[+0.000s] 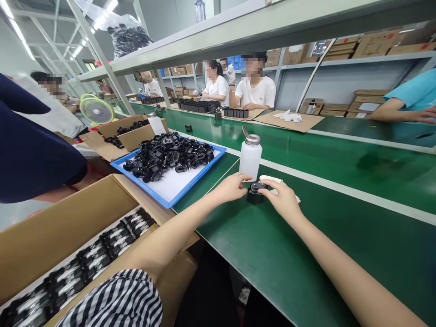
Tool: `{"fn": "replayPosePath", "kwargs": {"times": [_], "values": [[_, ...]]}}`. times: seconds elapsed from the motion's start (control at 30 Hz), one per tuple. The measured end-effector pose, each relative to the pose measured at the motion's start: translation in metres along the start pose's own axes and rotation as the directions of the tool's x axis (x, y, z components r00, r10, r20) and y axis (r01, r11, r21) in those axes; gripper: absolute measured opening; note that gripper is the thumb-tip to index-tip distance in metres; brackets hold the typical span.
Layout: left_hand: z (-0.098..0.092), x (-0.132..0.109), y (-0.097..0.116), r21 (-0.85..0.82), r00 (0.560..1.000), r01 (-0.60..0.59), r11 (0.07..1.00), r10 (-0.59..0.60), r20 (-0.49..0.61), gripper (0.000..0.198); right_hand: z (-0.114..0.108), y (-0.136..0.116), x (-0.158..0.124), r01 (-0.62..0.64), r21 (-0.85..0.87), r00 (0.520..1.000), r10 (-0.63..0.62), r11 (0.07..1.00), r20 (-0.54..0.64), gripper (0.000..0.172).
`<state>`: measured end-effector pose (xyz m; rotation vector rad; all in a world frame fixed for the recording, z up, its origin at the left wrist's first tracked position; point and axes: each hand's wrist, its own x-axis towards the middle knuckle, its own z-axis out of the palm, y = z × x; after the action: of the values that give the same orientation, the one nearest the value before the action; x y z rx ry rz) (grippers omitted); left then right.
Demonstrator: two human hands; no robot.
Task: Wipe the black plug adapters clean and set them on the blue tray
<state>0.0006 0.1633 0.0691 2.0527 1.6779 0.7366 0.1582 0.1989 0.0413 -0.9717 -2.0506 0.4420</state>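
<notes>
My left hand [231, 188] and my right hand [281, 198] meet over a small black plug-like part [256, 193] on the green conveyor belt [306, 254]. Fingers of both hands press against it, and its shape is partly hidden. A folded white cloth [277, 184] lies under and behind my right hand. Just beyond my left fingertips stands a white plastic dispenser bottle [250, 159] with a metal pump lid, not touched by either hand.
To my left, a blue tray [170, 179] holds a heap of black plugs, and an open carton [68, 227] holds rows of black-and-white parts. A person's dark sleeve [30, 136] intrudes at left. Co-workers sit across the belt, beneath a low shelf [238, 36].
</notes>
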Motion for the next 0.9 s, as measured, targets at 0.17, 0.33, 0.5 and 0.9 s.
{"fn": "replayPosePath", "kwargs": {"times": [0.17, 0.33, 0.5, 0.9], "values": [[0.011, 0.001, -0.01, -0.09, 0.991, 0.011, 0.996, 0.001, 0.132, 0.052, 0.009, 0.009, -0.005, -0.094, 0.007, 0.995, 0.094, 0.996, 0.029, 0.024], [0.021, 0.003, -0.015, -0.116, 0.998, 0.004, 0.993, 0.004, 0.07, 0.042, 0.013, 0.013, -0.007, -0.114, 0.019, 0.992, 0.113, 0.993, 0.052, 0.025], [0.02, 0.002, -0.014, -0.075, 0.999, -0.014, 0.997, 0.017, 0.043, 0.038, 0.006, 0.021, -0.001, -0.026, -0.107, 0.99, 0.041, 0.994, 0.138, 0.031], [0.015, 0.002, 0.0, 0.314, 0.998, 0.01, 0.949, -0.03, 0.058, 0.031, -0.004, 0.017, 0.007, 0.186, -0.341, 0.959, -0.096, 0.921, 0.266, 0.026]]}}
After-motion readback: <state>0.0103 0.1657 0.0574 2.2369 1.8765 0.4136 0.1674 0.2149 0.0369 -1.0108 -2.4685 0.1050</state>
